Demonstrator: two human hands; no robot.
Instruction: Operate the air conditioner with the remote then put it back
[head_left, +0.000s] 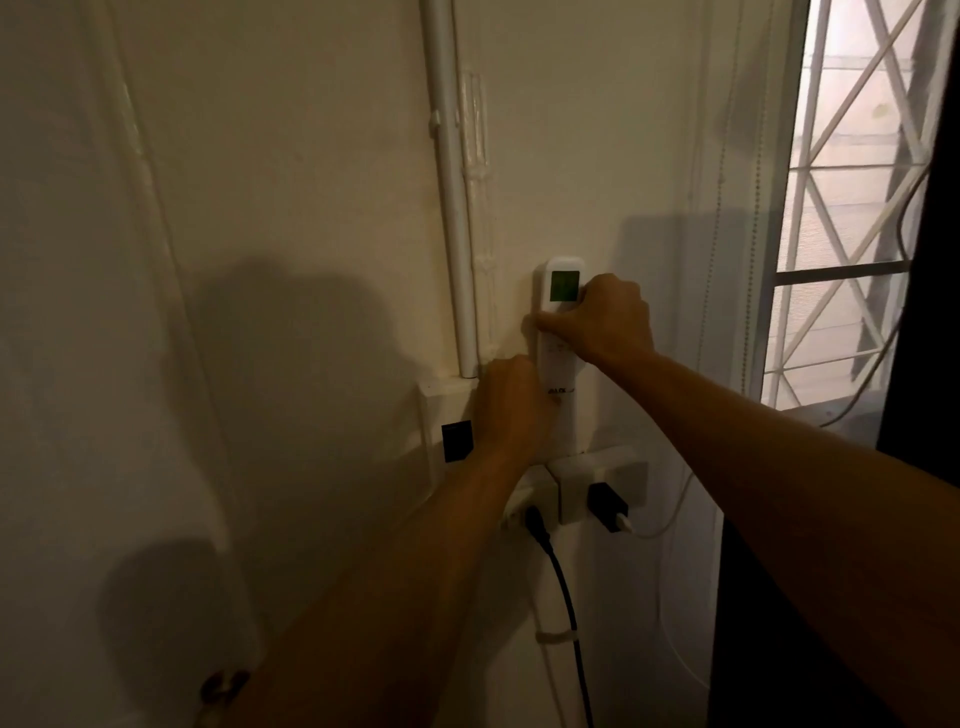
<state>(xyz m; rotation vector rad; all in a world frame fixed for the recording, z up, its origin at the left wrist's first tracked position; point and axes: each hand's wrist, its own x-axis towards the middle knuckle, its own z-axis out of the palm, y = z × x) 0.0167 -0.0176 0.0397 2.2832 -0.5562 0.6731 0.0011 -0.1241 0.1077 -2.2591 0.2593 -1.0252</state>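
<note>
A white air conditioner remote (561, 332) with a green-lit screen stands upright against the wall, its lower end in a white wall holder (569, 426). My right hand (602, 322) is wrapped around the remote's middle, just below the screen. My left hand (514, 405) presses against the left side of the holder and the remote's lower part, fingers curled. The air conditioner itself is not in view.
A white pipe (452, 208) runs down the wall to a box with a black switch (457, 440). Below the holder are wall sockets (597, 488) with a black plug and cable (566, 597) and a black charger (608, 506). A barred window (857, 208) is at right.
</note>
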